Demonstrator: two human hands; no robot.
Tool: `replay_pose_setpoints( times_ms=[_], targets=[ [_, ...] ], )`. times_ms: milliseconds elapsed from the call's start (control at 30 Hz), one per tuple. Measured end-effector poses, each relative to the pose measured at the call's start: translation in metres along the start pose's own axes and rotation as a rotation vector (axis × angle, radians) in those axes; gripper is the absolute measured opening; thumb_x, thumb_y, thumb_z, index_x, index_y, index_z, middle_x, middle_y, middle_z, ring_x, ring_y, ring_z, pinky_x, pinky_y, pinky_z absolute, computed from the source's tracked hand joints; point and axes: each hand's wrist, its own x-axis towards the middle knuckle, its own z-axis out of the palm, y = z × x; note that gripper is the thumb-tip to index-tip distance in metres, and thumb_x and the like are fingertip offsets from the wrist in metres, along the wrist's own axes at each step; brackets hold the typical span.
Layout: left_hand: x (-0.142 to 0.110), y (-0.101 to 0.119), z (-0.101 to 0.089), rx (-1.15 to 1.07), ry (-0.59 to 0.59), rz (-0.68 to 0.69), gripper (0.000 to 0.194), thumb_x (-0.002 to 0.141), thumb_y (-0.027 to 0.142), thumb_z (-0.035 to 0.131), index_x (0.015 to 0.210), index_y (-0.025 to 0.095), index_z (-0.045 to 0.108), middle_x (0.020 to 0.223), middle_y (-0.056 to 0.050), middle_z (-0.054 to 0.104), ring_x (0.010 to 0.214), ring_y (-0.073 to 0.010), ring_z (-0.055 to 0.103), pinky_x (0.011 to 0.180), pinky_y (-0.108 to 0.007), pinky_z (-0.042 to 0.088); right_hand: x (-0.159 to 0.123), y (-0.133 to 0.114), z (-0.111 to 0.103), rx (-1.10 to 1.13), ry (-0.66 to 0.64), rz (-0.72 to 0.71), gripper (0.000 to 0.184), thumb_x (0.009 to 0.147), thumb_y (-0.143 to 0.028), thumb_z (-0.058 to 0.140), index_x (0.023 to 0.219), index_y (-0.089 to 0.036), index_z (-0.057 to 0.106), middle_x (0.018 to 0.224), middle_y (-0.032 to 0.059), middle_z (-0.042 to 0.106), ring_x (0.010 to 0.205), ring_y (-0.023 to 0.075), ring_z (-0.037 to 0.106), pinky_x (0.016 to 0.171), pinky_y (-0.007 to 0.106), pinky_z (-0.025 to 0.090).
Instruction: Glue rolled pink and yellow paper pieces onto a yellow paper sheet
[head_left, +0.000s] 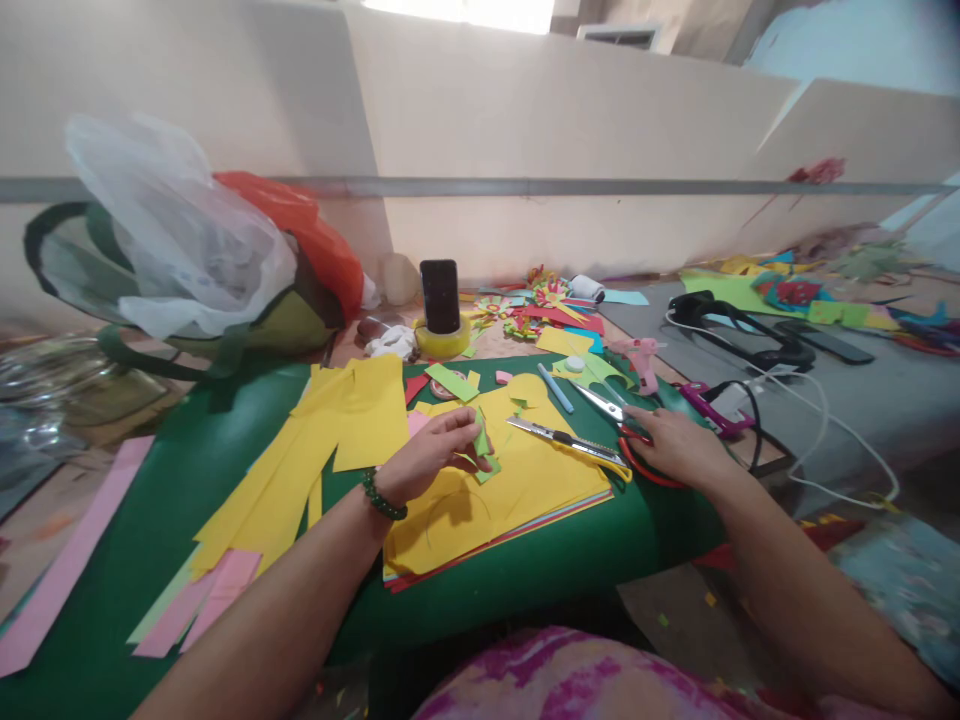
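green paper piece [481, 432] is up over the yellow paper stack [525, 470], pinched in the left hand [446, 440]. thumb and fingers are nearly closed on it, which looks like a light hold so the thin bit doesn't crumple.

right hand [671, 445] is just right of the stack, palm down, fingers partly curled over the red handles of the scissors [604, 405]. can't tell if it's properly gripping them or just resting there. the blades point away from the body, so the handles sit on the near side, easy to reach.

the cutter [566, 440] lies across the stack's right side, probably just parked within reach. phone [439, 297] is beyond the stack, upright in the yellow tape roll [442, 342], which seems to work as a stand. yellow strips [281, 475] are fanned out left of the stack on the desk [420, 625], maybe to keep them separate.
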Motion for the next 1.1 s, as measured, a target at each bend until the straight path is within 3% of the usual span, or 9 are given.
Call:
replay_pose_setpoints(
  times_ms=[100,233,367,467,600,767,867,933,1100],
  targets=[
    [-0.001,-0.002,0.002,0.101,-0.082,0.026,0.047,0.07,0.06,0.071,0.072,0.018,0.049,0.07,0.0,0.062,0.064,-0.0136,0.065,0.065,-0.026,0.054,0.003,-0.013,-0.015,0.055,0.025,0.001,0.026,0.087,-0.024,0.051,0.105,-0.017,0.069,0.094,0.0186,0.069,0.08,0.03,0.068,0.051,0.031,0.044],
    [-0.001,-0.005,0.007,0.213,-0.2,0.029,0.047,0.073,0.061,0.068,0.071,0.018,0.05,0.065,0.002,0.057,0.058,-0.0104,0.059,0.062,-0.024,0.053,0.005,-0.064,-0.039,0.5,-0.018,-0.185,0.049,0.092,-0.023,0.045,0.14,-0.019,0.04,0.126,0.0114,0.061,0.069,0.0117,0.065,0.065,0.025,0.053],
    [0.0,-0.005,0.009,0.274,-0.25,0.042,0.045,0.073,0.06,0.068,0.07,0.018,0.052,0.059,0.005,0.051,0.055,-0.0103,0.056,0.061,-0.025,0.053,0.01,-0.124,-0.038,0.9,-0.166,-0.446,0.056,0.083,-0.019,0.055,0.138,-0.019,0.041,0.111,0.0072,0.069,0.067,0.0101,0.063,0.067,0.024,0.052],
    [0.001,-0.004,0.007,0.291,-0.225,0.041,0.045,0.072,0.06,0.069,0.07,0.018,0.052,0.06,0.004,0.054,0.056,-0.0108,0.057,0.061,-0.025,0.052,0.021,-0.142,-0.029,0.838,-0.034,-0.415,0.044,0.084,-0.013,0.049,0.128,-0.018,0.05,0.084,0.0014,0.072,0.07,0.0125,0.064,0.069,0.025,0.051],
    [0.003,-0.007,0.002,0.246,-0.159,0.052,0.044,0.07,0.058,0.072,0.072,0.018,0.054,0.059,0.002,0.058,0.056,-0.0115,0.059,0.06,-0.024,0.05,0.047,-0.128,-0.031,0.533,0.151,-0.213,0.039,0.089,-0.012,0.044,0.126,-0.016,0.053,0.094,0.0065,0.072,0.078,0.0182,0.068,0.073,0.03,0.05],
    [0.007,-0.009,0.0,0.208,0.008,0.047,0.038,0.065,0.05,0.078,0.067,0.015,0.064,0.06,-0.001,0.062,0.06,-0.0118,0.058,0.06,-0.023,0.046,0.063,-0.117,-0.036,0.336,0.045,-0.041,0.038,0.096,-0.028,0.043,0.129,-0.013,0.053,0.114,0.0189,0.068,0.108,0.0317,0.063,0.086,0.043,0.048],
    [0.009,-0.008,0.0,0.125,0.209,0.058,0.037,0.059,0.049,0.08,0.066,0.015,0.068,0.061,0.0,0.061,0.06,-0.0109,0.056,0.062,-0.023,0.046,0.054,-0.128,-0.028,0.785,-0.101,-0.148,0.044,0.09,-0.04,0.054,0.127,-0.016,0.052,0.121,0.0171,0.065,0.105,0.027,0.064,0.087,0.039,0.05],
    [0.01,-0.008,0.0,0.059,0.281,0.065,0.037,0.056,0.048,0.082,0.067,0.015,0.07,0.062,0.001,0.061,0.061,-0.0103,0.055,0.063,-0.024,0.047,0.048,-0.138,-0.021,1.148,-0.253,-0.177,0.042,0.084,-0.039,0.061,0.119,-0.018,0.052,0.101,0.0109,0.072,0.087,0.021,0.069,0.078,0.035,0.052],
    [0.01,-0.009,0.002,-0.018,0.257,0.088,0.039,0.056,0.046,0.083,0.079,0.016,0.075,0.067,0.0,0.063,0.061,-0.0095,0.054,0.064,-0.025,0.048,0.046,-0.151,-0.012,1.6,-0.402,-0.095,0.029,0.071,-0.03,0.07,0.092,-0.019,0.053,0.058,-0.0055,0.062,0.054,0.0109,0.059,0.059,0.025,0.047]
  ],
)
